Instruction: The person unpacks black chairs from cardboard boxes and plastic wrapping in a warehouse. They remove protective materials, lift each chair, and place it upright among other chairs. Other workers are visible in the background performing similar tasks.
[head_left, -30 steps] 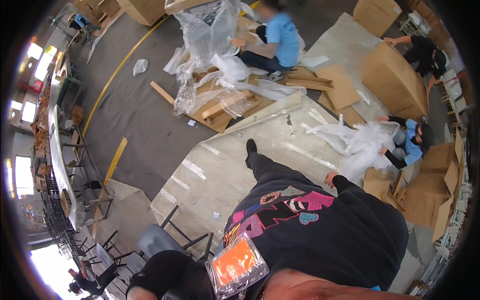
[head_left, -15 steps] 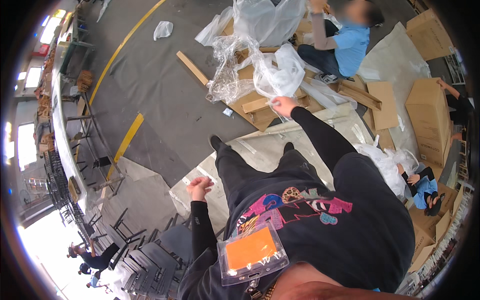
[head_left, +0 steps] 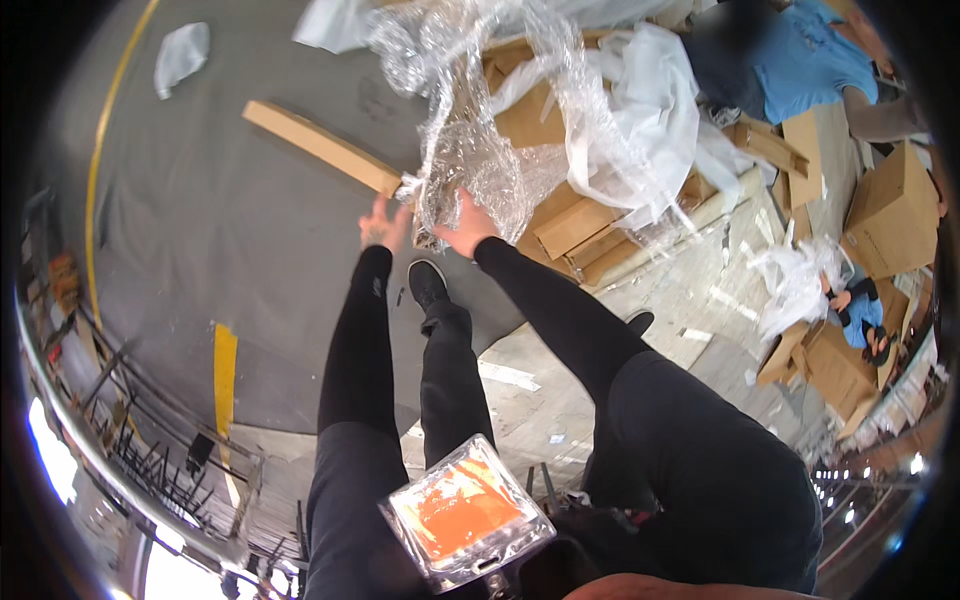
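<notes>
Both arms stretch forward over the floor. My left hand (head_left: 383,228) is open, its fingers apart, just below the near end of a long, narrow cardboard piece (head_left: 320,147). To its right, my right hand (head_left: 470,228) has thumb and fingers spread at the lower edge of crumpled clear plastic wrap (head_left: 480,160). The wrap partly hides what lies under it, where a strip of brown cardboard shows between my hands. White foam sheeting (head_left: 645,120) lies heaped farther right, over flattened cardboard (head_left: 570,225).
A co-worker in a blue shirt (head_left: 815,65) is at the upper right, near an open cardboard tray (head_left: 770,148). A large carton (head_left: 893,215) stands at the right; below it another person handles white plastic (head_left: 795,285). A white plastic scrap (head_left: 182,58) lies far left.
I have bent forward and turned left. My right hand has left the white sheeting and moved to the clear wrap. My left hand has reached forward to the long cardboard piece.
</notes>
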A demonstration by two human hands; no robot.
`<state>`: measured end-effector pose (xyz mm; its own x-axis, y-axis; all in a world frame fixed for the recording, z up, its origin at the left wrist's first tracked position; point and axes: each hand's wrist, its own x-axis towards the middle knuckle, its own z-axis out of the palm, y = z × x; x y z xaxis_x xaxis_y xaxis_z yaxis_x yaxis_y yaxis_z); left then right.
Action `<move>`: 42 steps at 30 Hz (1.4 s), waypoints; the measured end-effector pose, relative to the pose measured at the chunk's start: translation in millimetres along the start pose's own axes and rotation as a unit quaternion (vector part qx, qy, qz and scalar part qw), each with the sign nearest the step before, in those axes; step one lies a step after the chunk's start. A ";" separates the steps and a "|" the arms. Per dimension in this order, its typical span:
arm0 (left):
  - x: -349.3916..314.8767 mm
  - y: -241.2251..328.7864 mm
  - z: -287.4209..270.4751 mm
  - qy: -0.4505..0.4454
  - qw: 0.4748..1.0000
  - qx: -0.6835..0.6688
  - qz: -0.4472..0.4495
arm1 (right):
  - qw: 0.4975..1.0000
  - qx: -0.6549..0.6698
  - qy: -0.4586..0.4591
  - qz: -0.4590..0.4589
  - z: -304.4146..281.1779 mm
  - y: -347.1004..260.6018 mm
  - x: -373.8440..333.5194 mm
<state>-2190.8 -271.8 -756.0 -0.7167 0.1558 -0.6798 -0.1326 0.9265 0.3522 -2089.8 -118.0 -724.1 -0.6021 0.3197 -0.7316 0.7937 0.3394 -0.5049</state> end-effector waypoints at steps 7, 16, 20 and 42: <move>181.8 -42.3 48.1 0.040 0.998 -0.018 -0.048 | 0.980 0.000 0.082 0.183 85.3 -22.8 103.8; 154.2 -33.1 87.4 0.224 0.961 0.117 -0.114 | 0.976 0.082 0.184 0.083 66.1 99.8 97.5; 31.6 -36.3 97.7 0.210 0.967 0.142 0.015 | 0.989 -0.019 0.141 0.041 3.5 178.2 26.1; -543.6 592.2 576.1 -0.373 0.822 -0.002 0.430 | 0.729 -0.117 0.539 0.405 -674.6 775.7 -513.5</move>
<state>-1485.3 389.5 -548.5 0.0726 0.9205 -0.3840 0.2009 0.3636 0.9096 -1223.6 577.9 -431.0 0.2376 0.9660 0.1016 0.9662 -0.2458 0.0778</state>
